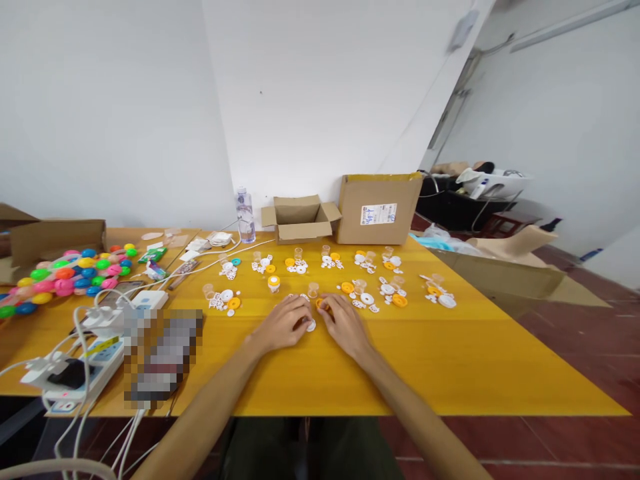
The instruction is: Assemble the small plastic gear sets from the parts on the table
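Side by side near the table's middle, my two hands reach over small plastic parts. My left hand [286, 325] has its fingers curled in, with a white round plastic piece [311, 326] at its thumb and fingertips. The bent fingertips of my right hand [346, 325] close on an orange round plastic piece [320, 304], partly hidden by them. Just behind the hands stands a small clear plastic cup [313, 289]. An orange-and-white capped piece [273, 284] stands upright to the left. My fingers cover some small white parts.
Several groups of clear cups, orange discs [399, 301] and white pieces [367, 299] lie across the table [450, 367]. At left are a power strip [107, 353], cables, a blurred dark device [167, 360] and colourful balls [65, 283]. A bottle [245, 217] and cardboard boxes [303, 232] line the back.
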Tool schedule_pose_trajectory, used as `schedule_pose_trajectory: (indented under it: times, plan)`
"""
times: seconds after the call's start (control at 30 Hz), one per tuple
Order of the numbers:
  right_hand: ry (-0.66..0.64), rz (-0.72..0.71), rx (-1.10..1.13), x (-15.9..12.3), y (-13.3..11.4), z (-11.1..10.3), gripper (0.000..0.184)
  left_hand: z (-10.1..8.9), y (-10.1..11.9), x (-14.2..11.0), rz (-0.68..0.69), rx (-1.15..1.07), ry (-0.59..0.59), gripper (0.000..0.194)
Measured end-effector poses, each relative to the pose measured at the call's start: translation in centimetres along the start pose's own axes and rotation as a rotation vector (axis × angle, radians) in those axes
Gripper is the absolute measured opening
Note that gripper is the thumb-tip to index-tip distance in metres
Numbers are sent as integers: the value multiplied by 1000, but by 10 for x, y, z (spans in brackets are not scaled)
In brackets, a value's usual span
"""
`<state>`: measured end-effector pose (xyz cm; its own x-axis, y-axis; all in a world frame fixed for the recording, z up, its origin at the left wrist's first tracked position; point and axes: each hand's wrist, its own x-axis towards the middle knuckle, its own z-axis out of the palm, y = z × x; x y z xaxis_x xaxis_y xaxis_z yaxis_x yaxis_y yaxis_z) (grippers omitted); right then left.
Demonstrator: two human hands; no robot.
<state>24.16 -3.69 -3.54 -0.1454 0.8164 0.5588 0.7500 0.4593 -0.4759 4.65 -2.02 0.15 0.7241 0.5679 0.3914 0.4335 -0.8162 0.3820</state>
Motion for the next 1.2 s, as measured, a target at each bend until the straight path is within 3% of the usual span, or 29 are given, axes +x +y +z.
schedule_pose_trajectory:
  times: [0.17, 0.4, 0.73, 1.2]
  plan:
    - [16, 108, 208, 2, -1, -1, 11, 0, -1, 1, 1, -7, 2, 16]
    - [31, 272, 543, 6, -4, -8, 35, 0, -3, 1, -4, -24, -2, 17]
    - [52, 338, 715, 8, -8, -10, 51, 1, -3, 1, 12, -43, 29, 16]
    - [24, 334, 768, 6, -9, -9, 50, -1, -2, 1, -48, -100, 3, 12]
